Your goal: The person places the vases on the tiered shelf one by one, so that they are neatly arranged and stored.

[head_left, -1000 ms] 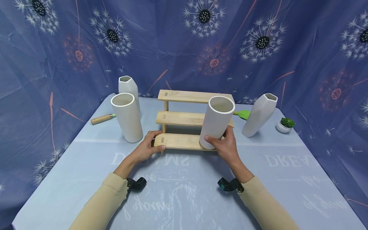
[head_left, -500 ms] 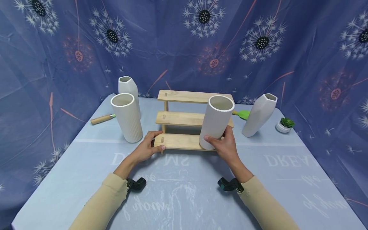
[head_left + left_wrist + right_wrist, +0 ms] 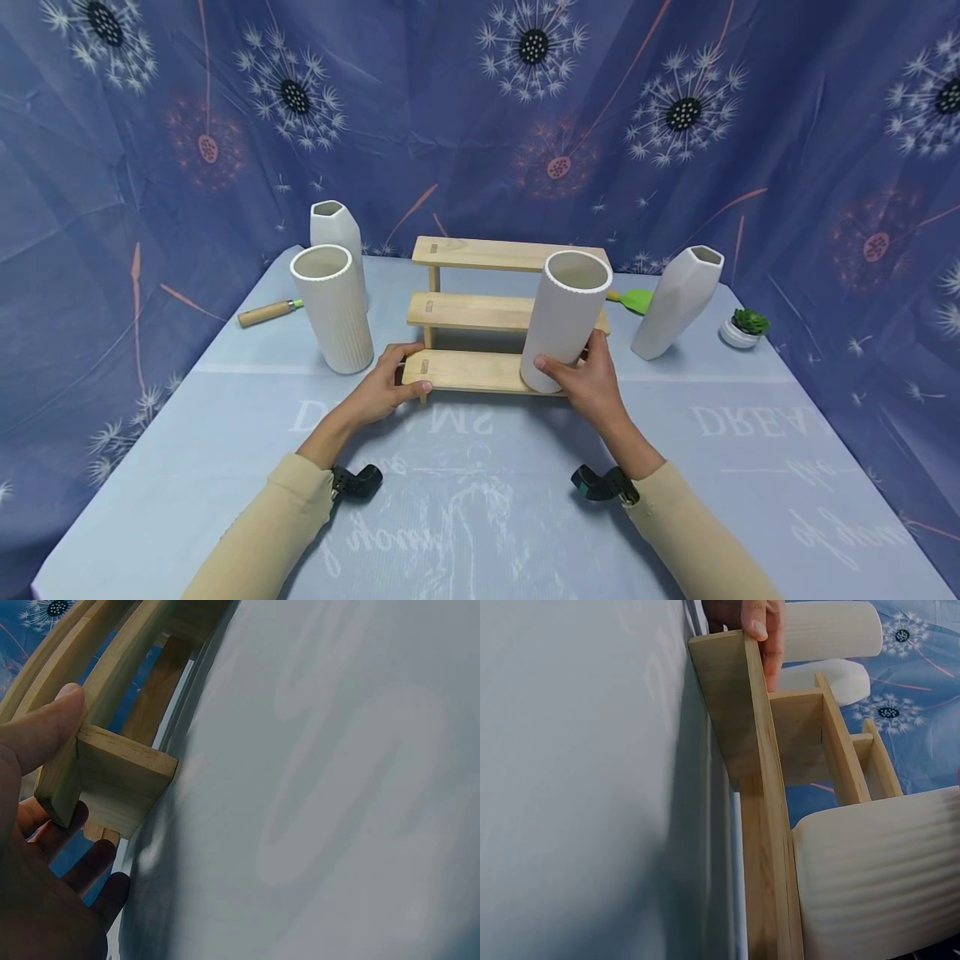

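A three-tier wooden shelf (image 3: 468, 371) stands mid-table. My left hand (image 3: 377, 389) grips the left end of its lowest board; in the left wrist view the thumb (image 3: 56, 724) lies over the board and the fingers curl beneath. On the right part of that board stands a white ribbed cylindrical vase (image 3: 564, 325), open at the top. My right hand (image 3: 596, 383) holds this vase low down, its thumb across the front and the other fingers mostly hidden behind. The vase's ribbed side (image 3: 885, 877) rests against the board in the right wrist view.
Left of the shelf stand another ribbed vase (image 3: 337, 321) and a faceted white vase (image 3: 337, 223), with a wooden-handled tool (image 3: 266, 312) beside them. To the right are a leaning-shaped faceted vase (image 3: 675, 304), a green-bladed tool (image 3: 637, 300) and a small potted succulent (image 3: 744, 327).
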### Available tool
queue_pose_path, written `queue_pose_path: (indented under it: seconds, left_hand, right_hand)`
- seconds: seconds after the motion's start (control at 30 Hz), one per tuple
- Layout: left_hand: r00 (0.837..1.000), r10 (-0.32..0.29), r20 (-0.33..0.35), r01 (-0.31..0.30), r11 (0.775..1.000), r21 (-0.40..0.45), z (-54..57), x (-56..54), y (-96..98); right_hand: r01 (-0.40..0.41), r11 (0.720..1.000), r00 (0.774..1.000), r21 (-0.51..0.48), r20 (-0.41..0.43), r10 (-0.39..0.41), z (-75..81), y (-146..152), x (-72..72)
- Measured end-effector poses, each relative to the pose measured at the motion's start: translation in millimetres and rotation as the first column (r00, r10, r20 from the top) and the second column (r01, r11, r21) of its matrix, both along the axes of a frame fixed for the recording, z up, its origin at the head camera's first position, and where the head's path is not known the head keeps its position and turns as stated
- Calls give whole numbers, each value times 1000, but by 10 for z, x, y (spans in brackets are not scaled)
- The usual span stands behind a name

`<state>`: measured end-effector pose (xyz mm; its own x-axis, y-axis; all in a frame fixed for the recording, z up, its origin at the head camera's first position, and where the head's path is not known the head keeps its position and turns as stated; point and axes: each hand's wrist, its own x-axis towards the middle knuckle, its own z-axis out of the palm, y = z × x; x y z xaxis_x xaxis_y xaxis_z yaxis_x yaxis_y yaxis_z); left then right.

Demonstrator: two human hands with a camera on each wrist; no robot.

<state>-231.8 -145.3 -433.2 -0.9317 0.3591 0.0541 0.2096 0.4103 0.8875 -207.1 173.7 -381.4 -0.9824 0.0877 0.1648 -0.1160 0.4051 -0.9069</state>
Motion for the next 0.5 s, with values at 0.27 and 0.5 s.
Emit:
queue_pose_path:
  seconds: [0.27, 0.5]
  left_hand:
    - [1000, 1, -9, -1, 1000, -3, -5, -3, 1]
    - [1000, 12, 16, -12, 1000, -8, 7, 4, 7]
  right_hand:
    - [-11, 1000, 1000, 25, -10, 11, 17, 81, 39]
    - [-12, 1000, 1000, 10, -28, 13, 20, 168, 65]
